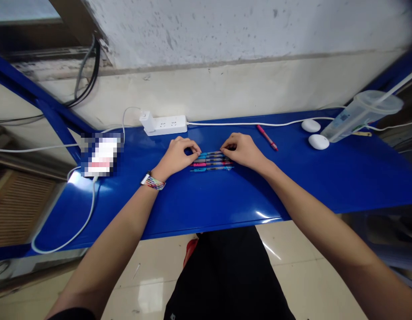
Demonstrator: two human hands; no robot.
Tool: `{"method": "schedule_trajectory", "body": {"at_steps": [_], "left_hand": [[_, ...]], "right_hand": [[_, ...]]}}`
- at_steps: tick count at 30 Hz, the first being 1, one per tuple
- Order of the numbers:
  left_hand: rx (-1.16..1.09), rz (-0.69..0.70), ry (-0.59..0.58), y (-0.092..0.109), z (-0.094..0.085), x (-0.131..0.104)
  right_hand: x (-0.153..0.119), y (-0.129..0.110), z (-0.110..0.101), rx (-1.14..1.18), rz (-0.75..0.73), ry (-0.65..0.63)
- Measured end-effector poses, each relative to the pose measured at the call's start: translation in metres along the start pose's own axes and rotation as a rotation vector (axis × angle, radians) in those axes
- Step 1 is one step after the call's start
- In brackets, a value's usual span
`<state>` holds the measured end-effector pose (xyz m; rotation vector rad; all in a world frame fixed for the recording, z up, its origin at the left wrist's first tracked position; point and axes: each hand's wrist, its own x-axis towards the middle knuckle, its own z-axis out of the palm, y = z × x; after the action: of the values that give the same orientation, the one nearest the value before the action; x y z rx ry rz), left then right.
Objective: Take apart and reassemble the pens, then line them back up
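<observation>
Several pens lie side by side, running left to right, on the blue tabletop (206,204). Thumb and fingers of my left hand (179,155) pinch the left end of the farthest blue pen (211,154). My right hand (242,151) closes on that pen's right end, its fingertips partly covering the pens there. Toward me lie a pink pen (209,164) and, nearest, another blue pen (211,169). Between the farthest pen and the pink one are darker pens, partly hidden by my fingers. A patterned band with a watch (152,181) circles my left wrist.
A red pen (268,138) lies apart to the right. Behind my hands is a white power strip (171,125) with a cable along the wall. At left sits a blurred-out phone (102,155) on its cable. Two white rounded objects (318,142) stand beside a clear plastic cup (356,115).
</observation>
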<state>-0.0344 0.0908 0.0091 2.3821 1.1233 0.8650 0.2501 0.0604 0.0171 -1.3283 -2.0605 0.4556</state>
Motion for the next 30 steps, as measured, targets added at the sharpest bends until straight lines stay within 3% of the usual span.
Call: {"method": "schedule_trajectory", "body": {"at_steps": [19, 24, 30], "left_hand": [[-0.012, 0.000, -0.015, 0.004, -0.001, 0.000], [-0.039, -0.017, -0.003, 0.004, 0.000, 0.001], [-0.019, -0.008, -0.011, 0.005, -0.001, 0.001]], "right_hand": [[-0.002, -0.005, -0.004, -0.013, -0.019, -0.010], [-0.009, -0.019, -0.006, -0.062, -0.206, -0.011], [-0.017, -0.040, -0.002, -0.049, -0.461, -0.187]]}}
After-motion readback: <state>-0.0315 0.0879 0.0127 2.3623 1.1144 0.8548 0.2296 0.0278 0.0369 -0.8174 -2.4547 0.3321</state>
